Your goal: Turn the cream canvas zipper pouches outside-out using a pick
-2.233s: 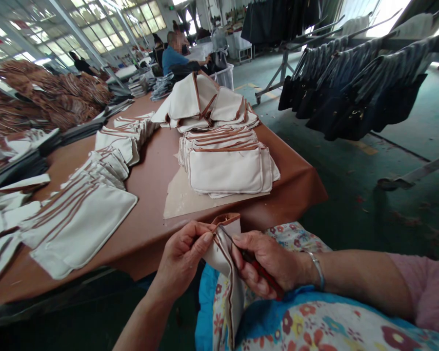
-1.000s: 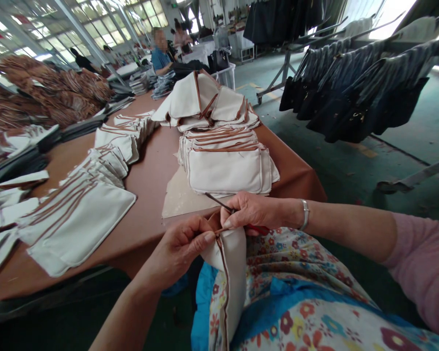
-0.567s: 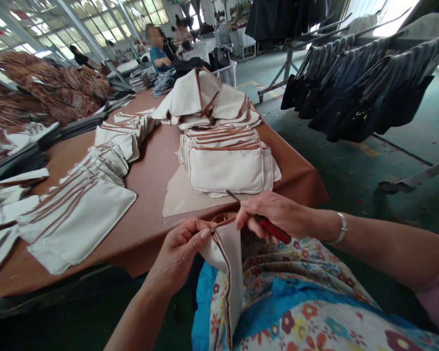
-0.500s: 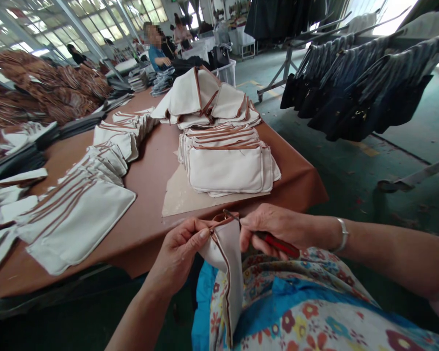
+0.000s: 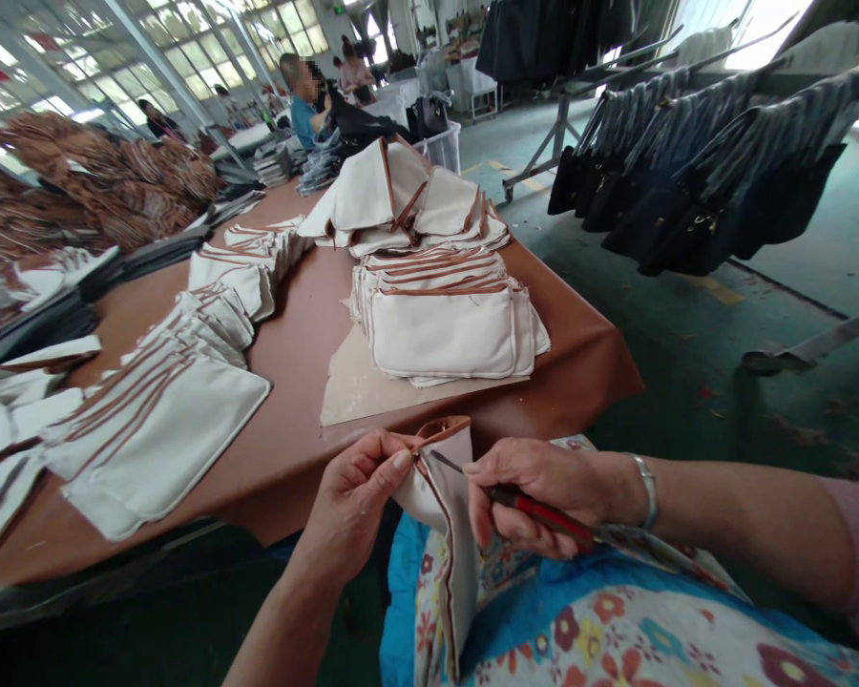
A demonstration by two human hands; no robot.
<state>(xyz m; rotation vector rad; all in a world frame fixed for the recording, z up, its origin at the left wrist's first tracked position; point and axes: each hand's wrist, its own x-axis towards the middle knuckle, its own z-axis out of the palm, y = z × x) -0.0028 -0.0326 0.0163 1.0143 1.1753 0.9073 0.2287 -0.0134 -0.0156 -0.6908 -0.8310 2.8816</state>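
A cream fabric pouch with brown trim (image 5: 456, 510) is held just off the near edge of the brown-covered table (image 5: 297, 353), its lower part hung down in front of a flowered cloth with blue bands (image 5: 608, 634) over the lap. Its upper corner is pinched between the thumb and fingers of the left hand (image 5: 358, 496). A slender dark metal tool with a red and black handle (image 5: 553, 515) is grasped in the right hand (image 5: 544, 477), its tip directed at the trim close to the left fingertips; whether the fabric is touched by it cannot be told. On the table, a stack of matching cream pouches (image 5: 440, 332) is set on a flat beige sheet (image 5: 350, 391) toward the near right corner, and a fanned row of cream pouches (image 5: 172, 444) is laid back from the near edge on the left.

The left thumb could be jabbed if the tip slides off the trim, so near is it aimed. The cream face could be scratched or snagged if the shaft is pressed at a slant. With the lower part unsupported by either hand, the corner could be twisted out of a loose pinch
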